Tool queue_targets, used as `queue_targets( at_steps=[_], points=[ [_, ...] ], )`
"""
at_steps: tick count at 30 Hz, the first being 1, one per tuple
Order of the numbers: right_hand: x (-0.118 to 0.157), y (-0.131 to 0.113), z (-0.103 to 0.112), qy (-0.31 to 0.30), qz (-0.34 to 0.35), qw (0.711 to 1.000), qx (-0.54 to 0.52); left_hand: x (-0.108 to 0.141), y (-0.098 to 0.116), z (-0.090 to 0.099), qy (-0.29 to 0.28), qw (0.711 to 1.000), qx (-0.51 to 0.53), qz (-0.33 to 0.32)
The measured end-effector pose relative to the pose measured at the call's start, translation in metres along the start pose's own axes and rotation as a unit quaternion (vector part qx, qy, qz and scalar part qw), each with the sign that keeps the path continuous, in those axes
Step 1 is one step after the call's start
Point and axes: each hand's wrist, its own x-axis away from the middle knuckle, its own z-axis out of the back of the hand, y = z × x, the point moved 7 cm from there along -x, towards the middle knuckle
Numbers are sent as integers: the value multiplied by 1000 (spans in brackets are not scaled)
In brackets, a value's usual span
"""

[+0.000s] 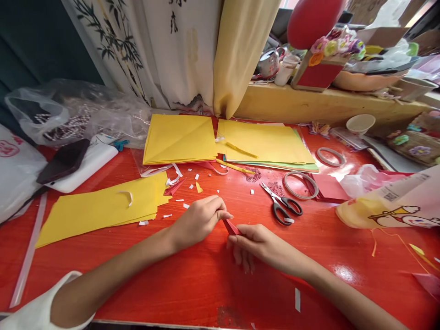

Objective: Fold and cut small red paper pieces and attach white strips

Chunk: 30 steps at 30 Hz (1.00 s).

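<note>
Folded red paper: a small, narrow piece point(231, 227) is held between the two hands, above the near middle of the red tabletop point(137, 279).
Left hand: the paper's far tip is pinched in the grip of thumb and fingers point(197, 222).
Right hand: the paper's near end is pinched in the grip between thumb and forefinger point(264, 245); the other fingers are curled below.
Scissors: a black-handled pair point(282, 204) is laid beyond the right hand, blades pointed away to the left.
Tape rolls: one point(286, 184) is set just behind the scissors, another point(319, 158) farther back.
Yellow paper: cut pieces point(92, 208) are stacked at left; two larger piles point(180, 137) are placed at the back.
Paper scraps: white bits point(186, 206) are scattered near the left hand.
</note>
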Motion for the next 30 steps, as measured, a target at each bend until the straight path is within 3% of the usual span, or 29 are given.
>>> queue_targets(
  at_steps=[3,6,9,14,19,22,24,27,30],
  points=[
    [-1,3,1,-7,-18,999,-27,0,0,0,11,1000,-11,-6],
    [-2,4,0,-25,-27,998,-54,0,0,-4,-21,1000,-5,-10],
    [-1,1,-2,-45,-12,998,-43,1,4,-10,-55,997,-5,-47],
    [0,-2,-4,-30,7,1000,-4,5,9,-10,-43,995,13,-85],
    [-4,7,0,9,-16,998,-59,2,4,-2,-3,999,54,-4],
    [-6,8,3,15,-24,996,-80,0,-1,-3,-23,996,83,37],
    [-5,5,2,-3,-20,997,-80,-1,-2,-4,-33,995,84,39],
    [-2,1,-2,-60,-12,996,-62,0,-2,-2,-7,998,62,8],
    [-1,0,-3,-76,-7,996,-40,1,1,-3,10,998,54,-21]
  ],
)
